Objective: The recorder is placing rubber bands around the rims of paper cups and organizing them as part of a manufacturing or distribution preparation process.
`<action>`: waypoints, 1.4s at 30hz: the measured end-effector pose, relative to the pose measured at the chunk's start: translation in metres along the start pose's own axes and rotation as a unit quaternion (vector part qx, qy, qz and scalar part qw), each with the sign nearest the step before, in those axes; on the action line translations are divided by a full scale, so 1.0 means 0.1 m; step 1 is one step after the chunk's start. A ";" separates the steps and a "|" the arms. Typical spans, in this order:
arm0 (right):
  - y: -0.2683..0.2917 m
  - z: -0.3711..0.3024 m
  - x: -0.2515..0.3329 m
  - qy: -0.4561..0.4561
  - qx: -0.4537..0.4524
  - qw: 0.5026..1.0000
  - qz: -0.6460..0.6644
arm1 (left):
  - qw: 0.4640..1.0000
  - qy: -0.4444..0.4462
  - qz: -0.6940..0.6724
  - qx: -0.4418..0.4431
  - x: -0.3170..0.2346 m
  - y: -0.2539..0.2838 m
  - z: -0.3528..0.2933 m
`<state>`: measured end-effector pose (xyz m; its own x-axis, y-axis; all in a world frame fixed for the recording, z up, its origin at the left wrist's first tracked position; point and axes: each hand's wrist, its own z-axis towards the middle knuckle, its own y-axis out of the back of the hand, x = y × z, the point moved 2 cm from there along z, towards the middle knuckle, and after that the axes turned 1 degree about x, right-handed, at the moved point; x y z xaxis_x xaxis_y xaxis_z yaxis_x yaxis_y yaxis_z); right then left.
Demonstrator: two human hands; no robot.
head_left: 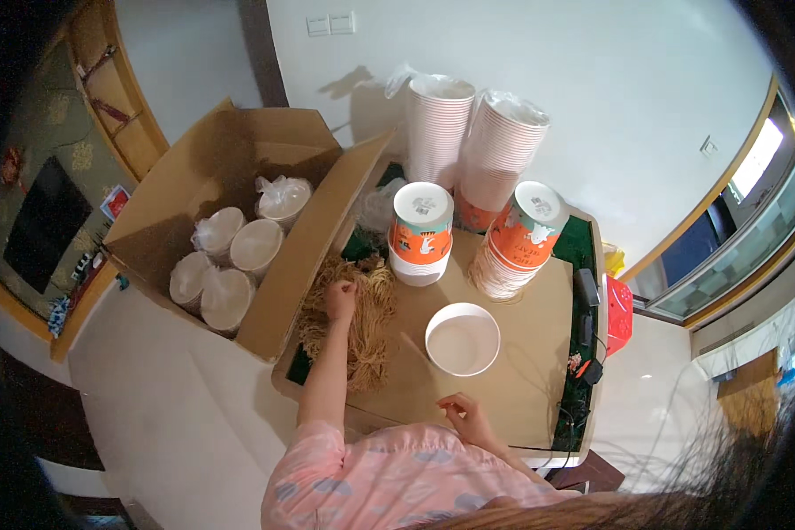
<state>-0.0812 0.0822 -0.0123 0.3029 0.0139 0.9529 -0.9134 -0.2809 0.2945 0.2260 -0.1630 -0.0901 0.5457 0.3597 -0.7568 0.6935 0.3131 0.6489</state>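
My left hand rests on a loose bundle of tan, straw-coloured twine at the left side of the table. Its fingers are closed on some strands. Near the table's front edge hovers my right hand, its fingers bent and apart, with nothing visible in them. Just beyond it, an open white paper tub stands upright. Behind that, an upside-down orange-and-green printed tub sits over a white one. To its right leans a nested stack of printed tubs, bottoms up, with strands around its lower rims.
An open cardboard box at the left holds several plastic-wrapped white tubs. Two tall wrapped tub stacks stand against the wall. Cables and a black adapter lie along the table's right edge, beside a red plastic stool.
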 end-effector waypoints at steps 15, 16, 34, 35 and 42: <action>-0.14 0.16 0.53 0.219 -0.030 0.974 -0.054 | 0.858 -0.195 -0.121 0.460 -0.29 0.17 -2.82; -0.13 0.14 0.57 0.215 -0.032 0.975 -0.055 | 0.855 -0.210 -0.164 0.445 -0.41 0.23 -2.92; 0.10 -0.15 0.20 0.055 0.004 0.998 0.043 | 0.861 -0.420 -0.090 0.272 -0.93 0.46 -2.67; 0.21 -0.15 0.31 -0.012 -0.036 0.987 0.159 | 0.862 -0.420 -0.088 0.272 -0.85 0.42 -2.68; 1.15 -0.19 0.73 0.024 -0.291 0.903 0.314 | 0.813 -0.236 0.005 0.532 0.02 -0.21 -2.59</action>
<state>-0.1687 0.0688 0.0927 -0.3237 0.0729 0.9434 -0.8936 0.3042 -0.3301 0.0906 0.0587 -0.0846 0.4997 -0.0975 -0.8607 0.5657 -0.7158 0.4095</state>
